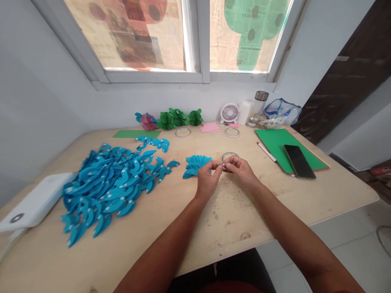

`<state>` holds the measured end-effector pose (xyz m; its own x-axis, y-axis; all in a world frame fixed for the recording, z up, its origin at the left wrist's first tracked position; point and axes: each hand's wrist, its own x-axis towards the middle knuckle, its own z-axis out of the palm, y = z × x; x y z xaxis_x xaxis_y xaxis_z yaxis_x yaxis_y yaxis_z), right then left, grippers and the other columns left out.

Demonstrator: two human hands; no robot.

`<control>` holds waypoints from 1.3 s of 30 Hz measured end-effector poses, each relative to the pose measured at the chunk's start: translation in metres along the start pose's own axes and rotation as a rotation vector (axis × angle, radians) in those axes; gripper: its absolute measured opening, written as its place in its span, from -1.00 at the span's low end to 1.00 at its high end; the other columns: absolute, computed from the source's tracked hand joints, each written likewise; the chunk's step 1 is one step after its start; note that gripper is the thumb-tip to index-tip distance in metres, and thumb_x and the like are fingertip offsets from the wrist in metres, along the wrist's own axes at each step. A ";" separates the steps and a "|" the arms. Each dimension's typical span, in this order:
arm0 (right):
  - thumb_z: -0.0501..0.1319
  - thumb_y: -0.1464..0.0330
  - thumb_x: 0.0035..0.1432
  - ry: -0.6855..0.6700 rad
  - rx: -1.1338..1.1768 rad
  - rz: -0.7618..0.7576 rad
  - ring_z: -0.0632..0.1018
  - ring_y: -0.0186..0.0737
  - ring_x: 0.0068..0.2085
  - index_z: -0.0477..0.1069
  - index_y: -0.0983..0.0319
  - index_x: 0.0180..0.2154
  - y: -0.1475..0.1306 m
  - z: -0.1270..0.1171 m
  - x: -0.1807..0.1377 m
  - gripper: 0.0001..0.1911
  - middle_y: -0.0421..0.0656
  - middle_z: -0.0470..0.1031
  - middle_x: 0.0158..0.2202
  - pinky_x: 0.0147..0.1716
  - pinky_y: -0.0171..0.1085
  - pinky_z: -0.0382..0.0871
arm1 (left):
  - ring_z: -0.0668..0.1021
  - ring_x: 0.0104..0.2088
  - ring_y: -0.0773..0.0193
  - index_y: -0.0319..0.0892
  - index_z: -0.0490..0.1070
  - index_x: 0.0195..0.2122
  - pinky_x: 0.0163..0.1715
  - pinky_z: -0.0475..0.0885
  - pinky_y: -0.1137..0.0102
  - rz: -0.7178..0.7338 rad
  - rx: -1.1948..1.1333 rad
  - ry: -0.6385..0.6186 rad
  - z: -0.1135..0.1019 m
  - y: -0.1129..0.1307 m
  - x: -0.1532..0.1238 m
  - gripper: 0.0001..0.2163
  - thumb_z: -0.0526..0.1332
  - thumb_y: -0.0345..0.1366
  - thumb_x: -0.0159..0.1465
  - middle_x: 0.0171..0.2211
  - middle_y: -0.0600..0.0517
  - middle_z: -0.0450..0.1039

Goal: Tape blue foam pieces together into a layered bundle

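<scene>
My left hand (209,174) and my right hand (241,170) meet over the middle of the table, both closed in a pinch. Between their fingertips shows a small white piece (224,165), too small to name surely. Just behind the fingers lies a tape roll (229,154), partly hidden by my right hand. Beside my left hand stands a pleated blue paper piece (194,165), its right end covered by that hand. Further left, a large heap of folded blue paper pieces (119,179) with white patches spreads over the table.
A white power bank (39,199) lies at the left. Along the back are green paper figures (180,117), two tape rolls (183,132), pink paper (209,127), a small fan (229,112) and a bottle (257,109). A phone (299,161) rests on green sheets (271,142) at right, near a pen (266,151).
</scene>
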<state>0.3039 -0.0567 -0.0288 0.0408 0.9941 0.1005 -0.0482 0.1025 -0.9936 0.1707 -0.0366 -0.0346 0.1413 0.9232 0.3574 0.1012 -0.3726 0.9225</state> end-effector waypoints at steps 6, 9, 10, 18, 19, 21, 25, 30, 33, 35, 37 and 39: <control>0.28 0.21 -0.05 -0.019 0.160 0.059 0.38 -0.34 -0.40 0.36 0.21 -0.45 0.003 0.000 0.000 -0.79 -0.23 0.37 -0.46 -0.37 -0.33 0.25 | 0.49 -0.45 0.34 -0.21 0.43 -0.54 -0.37 0.39 0.44 -0.047 -0.091 -0.036 0.001 -0.001 0.000 -0.90 0.16 -0.40 0.09 -0.51 0.05 0.49; 0.31 0.25 -0.07 -0.046 0.262 0.106 0.37 -0.37 -0.42 0.38 0.23 -0.45 0.004 -0.001 0.000 -0.80 -0.23 0.38 -0.46 -0.40 -0.35 0.22 | 0.49 -0.46 0.34 -0.22 0.43 -0.54 -0.37 0.39 0.45 -0.070 -0.148 -0.053 0.001 -0.002 0.000 -0.90 0.17 -0.39 0.08 -0.52 0.06 0.48; 0.32 0.26 -0.08 -0.053 0.299 0.117 0.36 -0.38 -0.43 0.39 0.23 -0.45 0.004 -0.001 0.000 -0.80 -0.23 0.38 -0.46 -0.40 -0.36 0.21 | 0.49 -0.46 0.34 -0.22 0.43 -0.54 -0.37 0.38 0.45 -0.073 -0.157 -0.057 0.001 -0.002 0.000 -0.90 0.18 -0.39 0.08 -0.53 0.06 0.48; 0.34 0.32 -0.09 -0.054 0.461 0.184 0.37 -0.39 -0.43 0.40 0.23 -0.47 0.002 0.003 -0.002 -0.85 -0.24 0.41 -0.48 -0.40 -0.38 0.22 | 0.48 -0.45 0.34 -0.22 0.47 -0.47 -0.37 0.37 0.44 -0.034 -0.138 -0.025 0.004 -0.007 -0.002 -0.91 0.19 -0.35 0.10 -0.49 0.05 0.50; 0.34 0.33 -0.09 -0.045 0.467 0.185 0.38 -0.40 -0.43 0.40 0.23 -0.47 0.002 0.004 -0.002 -0.85 -0.24 0.41 -0.48 -0.40 -0.38 0.22 | 0.48 -0.44 0.33 -0.22 0.48 -0.46 -0.37 0.37 0.44 -0.036 -0.139 -0.020 0.004 -0.007 -0.002 -0.90 0.19 -0.35 0.10 -0.48 0.04 0.51; 0.34 0.33 -0.10 -0.024 0.468 0.182 0.38 -0.40 -0.43 0.40 0.23 -0.47 0.003 0.005 -0.002 -0.84 -0.24 0.41 -0.49 -0.41 -0.39 0.21 | 0.49 -0.43 0.33 -0.22 0.48 -0.45 -0.36 0.37 0.44 -0.045 -0.147 -0.009 0.005 -0.007 -0.003 -0.90 0.19 -0.35 0.10 -0.46 0.03 0.52; 0.35 0.31 -0.12 0.019 0.415 0.157 0.36 -0.40 -0.45 0.39 0.24 -0.47 0.004 0.007 -0.002 -0.82 -0.25 0.39 -0.50 -0.43 -0.39 0.20 | 0.50 -0.42 0.32 -0.22 0.49 -0.48 -0.35 0.37 0.44 -0.069 -0.152 0.004 0.005 -0.005 -0.003 -0.91 0.20 -0.36 0.08 -0.46 0.03 0.53; 0.33 0.29 -0.13 0.072 0.314 0.124 0.33 -0.40 -0.47 0.38 0.23 -0.47 0.004 0.008 -0.002 -0.81 -0.25 0.36 -0.50 -0.45 -0.38 0.19 | 0.51 -0.42 0.32 -0.21 0.49 -0.50 -0.34 0.37 0.44 -0.077 -0.164 0.015 0.004 -0.003 -0.003 -0.90 0.19 -0.38 0.07 -0.47 0.04 0.53; 0.31 0.28 -0.12 0.096 0.248 0.103 0.33 -0.39 -0.47 0.37 0.24 -0.48 0.003 0.008 -0.002 -0.81 -0.25 0.35 -0.50 -0.44 -0.37 0.19 | 0.51 -0.42 0.32 -0.21 0.49 -0.50 -0.34 0.37 0.44 -0.073 -0.178 0.009 0.004 -0.003 -0.003 -0.91 0.19 -0.37 0.08 -0.48 0.04 0.53; 0.29 0.28 -0.10 0.107 0.192 0.079 0.34 -0.38 -0.47 0.36 0.23 -0.49 0.003 0.008 -0.002 -0.82 -0.25 0.34 -0.51 -0.44 -0.36 0.20 | 0.51 -0.43 0.32 -0.21 0.49 -0.50 -0.35 0.37 0.44 -0.078 -0.181 0.014 0.004 -0.004 -0.003 -0.92 0.20 -0.36 0.07 -0.48 0.04 0.52; 0.27 0.27 -0.07 0.111 0.120 0.050 0.34 -0.36 -0.47 0.34 0.23 -0.49 0.003 0.009 -0.002 -0.82 -0.25 0.33 -0.51 -0.44 -0.35 0.21 | 0.51 -0.44 0.32 -0.21 0.48 -0.51 -0.36 0.37 0.44 -0.090 -0.169 0.024 0.004 -0.004 -0.003 -0.93 0.21 -0.36 0.06 -0.49 0.04 0.52; 0.23 0.27 -0.04 0.105 0.035 0.017 0.36 -0.34 -0.46 0.32 0.22 -0.48 0.003 0.009 -0.002 -0.83 -0.24 0.33 -0.51 -0.44 -0.33 0.22 | 0.50 -0.44 0.32 -0.21 0.47 -0.52 -0.36 0.37 0.44 -0.099 -0.141 0.037 0.004 -0.005 -0.003 -0.93 0.21 -0.37 0.05 -0.50 0.05 0.51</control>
<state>0.2950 -0.0576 -0.0319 0.1439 0.9867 0.0758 -0.0851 0.0887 -0.9924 0.1740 -0.0380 -0.0404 0.1003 0.9587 0.2661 -0.0262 -0.2648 0.9639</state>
